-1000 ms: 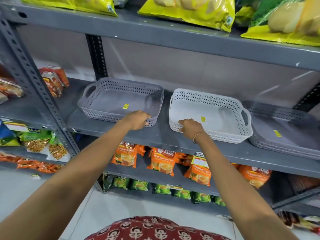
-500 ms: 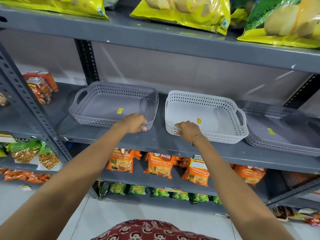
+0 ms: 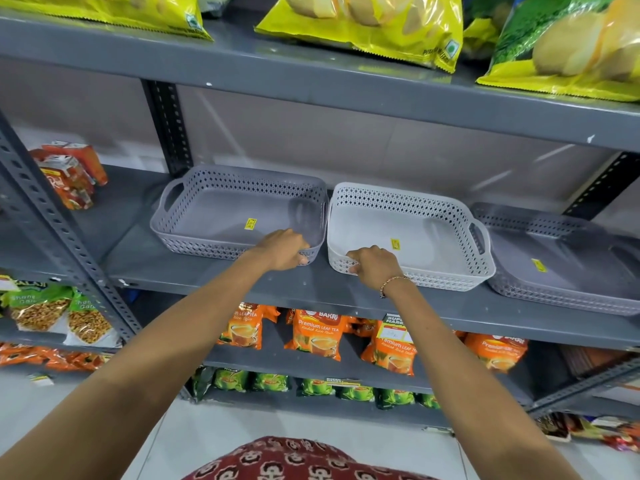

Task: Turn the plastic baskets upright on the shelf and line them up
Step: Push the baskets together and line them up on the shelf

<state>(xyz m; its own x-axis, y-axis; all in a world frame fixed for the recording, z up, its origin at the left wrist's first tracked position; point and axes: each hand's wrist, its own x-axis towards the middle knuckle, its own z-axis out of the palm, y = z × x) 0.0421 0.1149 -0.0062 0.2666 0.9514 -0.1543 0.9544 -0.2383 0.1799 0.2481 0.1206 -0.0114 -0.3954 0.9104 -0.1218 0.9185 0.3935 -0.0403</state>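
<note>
Three shallow perforated plastic baskets stand upright in a row on the grey middle shelf (image 3: pixel 214 271). The left grey basket (image 3: pixel 207 216) has its front right corner gripped by my left hand (image 3: pixel 282 249). Beside it stands the white basket (image 3: pixel 433 237); my right hand (image 3: pixel 372 266) grips its front left corner. The two baskets nearly touch. A third grey basket (image 3: pixel 568 268) sits to the right, its left edge partly behind the white basket's handle. Each has a small yellow sticker inside.
Yellow and green snack bags (image 3: pixel 374 26) lie on the shelf above. Red cartons (image 3: pixel 69 174) stand at the left of the middle shelf. Orange tea packs (image 3: pixel 317 337) fill the shelf below. A perforated upright post (image 3: pixel 55 230) runs down the left.
The grey and white baskets have closed the gap between them and sit straighter. Both hands keep their grip on the front corners.
</note>
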